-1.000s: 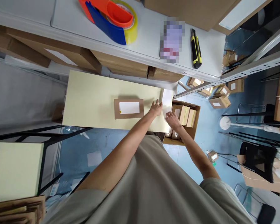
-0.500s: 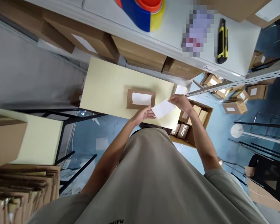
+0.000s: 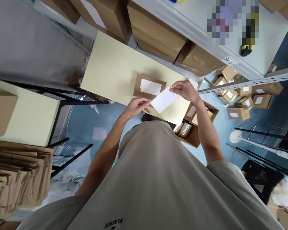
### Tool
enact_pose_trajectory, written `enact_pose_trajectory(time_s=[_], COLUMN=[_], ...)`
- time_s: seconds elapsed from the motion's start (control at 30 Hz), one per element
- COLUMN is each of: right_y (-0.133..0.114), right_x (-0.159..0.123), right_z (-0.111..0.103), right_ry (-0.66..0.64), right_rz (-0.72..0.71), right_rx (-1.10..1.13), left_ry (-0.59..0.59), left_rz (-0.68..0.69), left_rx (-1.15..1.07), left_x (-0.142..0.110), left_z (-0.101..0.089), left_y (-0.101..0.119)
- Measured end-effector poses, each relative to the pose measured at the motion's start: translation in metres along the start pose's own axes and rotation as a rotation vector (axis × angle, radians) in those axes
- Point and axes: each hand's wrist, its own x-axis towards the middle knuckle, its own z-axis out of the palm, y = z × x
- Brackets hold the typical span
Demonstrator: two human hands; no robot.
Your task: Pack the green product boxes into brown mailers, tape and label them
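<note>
A white label sheet (image 3: 164, 99) is held in the air above the near edge of the pale yellow table (image 3: 110, 70). My left hand (image 3: 136, 106) pinches its lower left corner. My right hand (image 3: 184, 90) pinches its upper right end. Just beyond the sheet, a flat brown cardboard parcel (image 3: 148, 87) with a white label lies on the table.
Brown boxes (image 3: 156, 35) sit under a grey shelf (image 3: 232, 41) that carries a yellow-black utility knife (image 3: 248, 48). An open carton of small boxes (image 3: 194, 127) stands on the blue floor at right. A stack of flattened cardboard (image 3: 16, 175) and a second table (image 3: 21, 111) are at left.
Both hands lifted a white sheet from the table's right end and now hold it between them, closer to me. The view has swung left and down.
</note>
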Motion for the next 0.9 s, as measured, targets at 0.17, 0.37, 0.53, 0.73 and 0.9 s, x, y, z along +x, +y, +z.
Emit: enact_pose_trajectory(time_s=[0.17,0.37,0.53,0.73,0.9], right_y=[0.008,-0.003,-0.025,-0.037,-0.041], right_x=[0.004,-0.012,-0.051,-0.058,-0.044], right_z=[0.013,0.073,0.124,0.145,0.147], right_ry=[-0.012,0.122,0.010,0.062,0.028], right_rz=[-0.038,-0.097,-0.150,-0.098,-0.107], right_rx=[-0.068,-0.374,-0.234,-0.190,-0.178], left_ry=[0.024,0.117,0.205,0.224,0.256], left_rz=[0.045,0.106,0.090,0.127,0.127], left_rx=[0.020,0.025,0.060,0.113,0.132], left_x=[-0.009,-0.021,-0.029,-0.038,-0.037], left_z=[-0.001,0.003,0.003,0.000,-0.006], left_y=[-0.009,-0.014,-0.021,-0.021,-0.019])
